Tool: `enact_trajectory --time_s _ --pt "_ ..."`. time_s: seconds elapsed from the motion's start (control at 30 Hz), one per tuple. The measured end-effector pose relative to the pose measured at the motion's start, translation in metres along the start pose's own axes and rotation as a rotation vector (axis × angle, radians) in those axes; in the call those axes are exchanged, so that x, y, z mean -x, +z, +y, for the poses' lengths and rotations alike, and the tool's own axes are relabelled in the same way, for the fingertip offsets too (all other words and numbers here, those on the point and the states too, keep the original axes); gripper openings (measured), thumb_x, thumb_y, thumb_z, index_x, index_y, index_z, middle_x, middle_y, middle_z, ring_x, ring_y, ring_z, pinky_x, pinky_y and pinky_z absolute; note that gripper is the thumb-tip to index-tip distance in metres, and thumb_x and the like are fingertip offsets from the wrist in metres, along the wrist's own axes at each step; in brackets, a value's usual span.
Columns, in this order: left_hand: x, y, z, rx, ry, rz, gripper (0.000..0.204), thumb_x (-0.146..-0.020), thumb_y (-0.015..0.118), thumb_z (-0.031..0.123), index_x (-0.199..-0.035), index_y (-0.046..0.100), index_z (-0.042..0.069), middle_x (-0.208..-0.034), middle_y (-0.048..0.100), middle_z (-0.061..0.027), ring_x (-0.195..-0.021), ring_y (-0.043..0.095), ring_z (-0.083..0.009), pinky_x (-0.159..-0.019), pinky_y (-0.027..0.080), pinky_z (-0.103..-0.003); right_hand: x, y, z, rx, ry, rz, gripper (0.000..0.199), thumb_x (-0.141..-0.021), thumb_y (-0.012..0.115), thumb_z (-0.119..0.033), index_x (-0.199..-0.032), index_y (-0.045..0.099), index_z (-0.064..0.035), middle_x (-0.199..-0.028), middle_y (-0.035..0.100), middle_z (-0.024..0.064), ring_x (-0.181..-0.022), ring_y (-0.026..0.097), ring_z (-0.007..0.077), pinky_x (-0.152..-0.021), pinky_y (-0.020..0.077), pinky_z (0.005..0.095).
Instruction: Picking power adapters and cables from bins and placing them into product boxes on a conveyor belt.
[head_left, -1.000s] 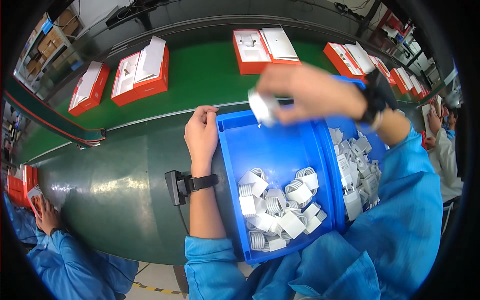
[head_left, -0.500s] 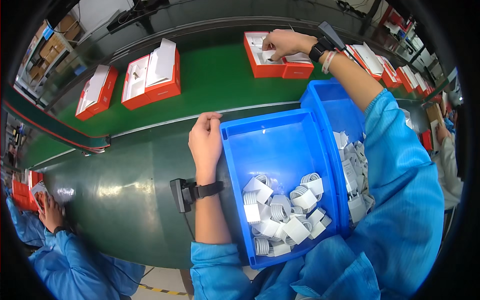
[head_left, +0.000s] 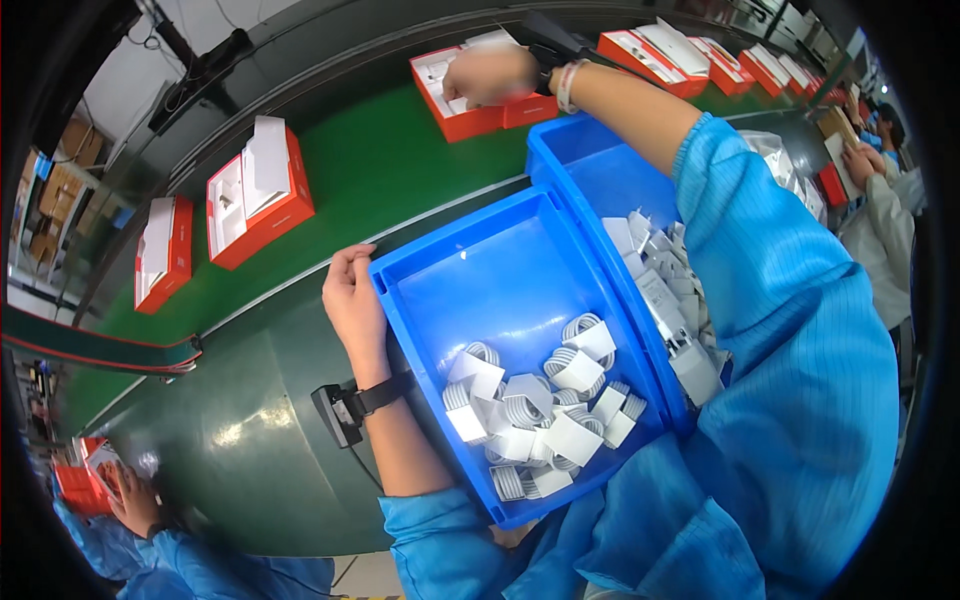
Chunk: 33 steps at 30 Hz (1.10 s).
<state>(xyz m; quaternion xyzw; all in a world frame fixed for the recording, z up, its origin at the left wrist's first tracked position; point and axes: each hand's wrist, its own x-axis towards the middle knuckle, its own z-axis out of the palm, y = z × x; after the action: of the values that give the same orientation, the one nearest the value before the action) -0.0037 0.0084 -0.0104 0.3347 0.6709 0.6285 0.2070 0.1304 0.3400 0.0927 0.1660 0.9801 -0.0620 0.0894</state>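
My left hand [head_left: 352, 300] curls around the upper left corner of a blue bin [head_left: 500, 290] that holds several white coiled cables [head_left: 530, 410] in paper bands. A black device [head_left: 338, 412] is strapped to that wrist. My right hand [head_left: 490, 75], blurred, reaches far forward over an open red box [head_left: 470, 115] on the green conveyor belt [head_left: 380, 170]. I cannot make out what its fingers hold. A second blue bin [head_left: 600, 170] with several white parts [head_left: 660, 280] lies under my right arm.
More open red boxes ride the belt at the left [head_left: 255, 195], the far left [head_left: 160, 250] and the upper right [head_left: 650, 45]. A dark green ledge [head_left: 240, 450] runs in front of the belt. Other people in blue work at the lower left [head_left: 130, 500] and the right [head_left: 880, 200].
My right hand went from above the bins, carrying a white part, out to the red box on the belt. The boxes have shifted on the belt. My left hand stayed on the bin.
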Motion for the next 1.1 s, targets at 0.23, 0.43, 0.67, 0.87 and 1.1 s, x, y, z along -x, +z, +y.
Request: enact_trajectory --time_s 0.23,0.43,0.67,0.87,1.1 --pt "-0.001 0.0 -0.008 0.012 0.013 0.001 0.017 -0.095 0.054 0.011 -0.093 0.067 0.0 -0.062 0.053 0.0048 -0.057 0.042 -0.002 -0.053 0.032 -0.021 0.034 -0.004 -0.004 -0.021 -0.041 0.15 0.029 -0.081 0.064 -0.015 -0.107 0.071 -0.0054 -0.102 0.072 0.0137 -0.094 0.068 0.0276 -0.081 0.0532 0.0378" --pt "0.001 0.003 0.007 0.0 -0.016 -0.018 0.017 -0.095 0.054 0.011 -0.092 0.066 0.0 -0.064 0.053 0.0047 -0.058 0.042 -0.0023 -0.053 0.032 -0.021 0.186 -0.042 -0.074 -0.075 0.055 -0.338 0.021 -0.076 0.065 -0.007 -0.096 0.071 -0.0041 -0.085 0.071 0.0105 -0.078 0.067 0.0244 -0.07 0.0527 0.0345" --pt "-0.001 0.001 -0.002 -0.006 0.02 -0.013 0.019 -0.094 0.053 0.013 -0.093 0.067 0.0 -0.069 0.054 0.0029 -0.06 0.043 -0.0035 -0.055 0.034 -0.021 0.239 0.042 -0.061 -0.137 -0.035 -0.414 0.054 -0.072 0.075 -0.025 -0.119 0.061 -0.0018 -0.114 0.062 0.0187 -0.107 0.06 0.0346 -0.088 0.0496 0.0425" --pt "0.001 0.001 -0.002 0.0 0.011 -0.017 0.018 -0.094 0.052 0.011 -0.092 0.067 0.0 -0.069 0.055 0.0031 -0.06 0.044 -0.0038 -0.055 0.035 -0.021 0.245 0.037 -0.035 -0.125 0.304 -0.103 0.05 -0.072 0.07 -0.027 -0.111 0.063 0.0021 -0.091 0.069 0.0199 -0.083 0.067 0.0344 -0.074 0.0534 0.0432" --pt "0.0 0.001 -0.014 -0.026 0.095 -0.012 0.019 -0.094 0.054 0.012 -0.093 0.068 0.0 -0.066 0.058 0.0006 -0.061 0.048 -0.0045 -0.056 0.038 -0.023 0.264 -0.073 -0.07 -0.258 0.276 0.28 0.051 -0.072 0.072 -0.026 -0.114 0.061 0.0009 -0.09 0.067 0.0118 -0.075 0.065 0.0174 -0.067 0.0533 0.0283"
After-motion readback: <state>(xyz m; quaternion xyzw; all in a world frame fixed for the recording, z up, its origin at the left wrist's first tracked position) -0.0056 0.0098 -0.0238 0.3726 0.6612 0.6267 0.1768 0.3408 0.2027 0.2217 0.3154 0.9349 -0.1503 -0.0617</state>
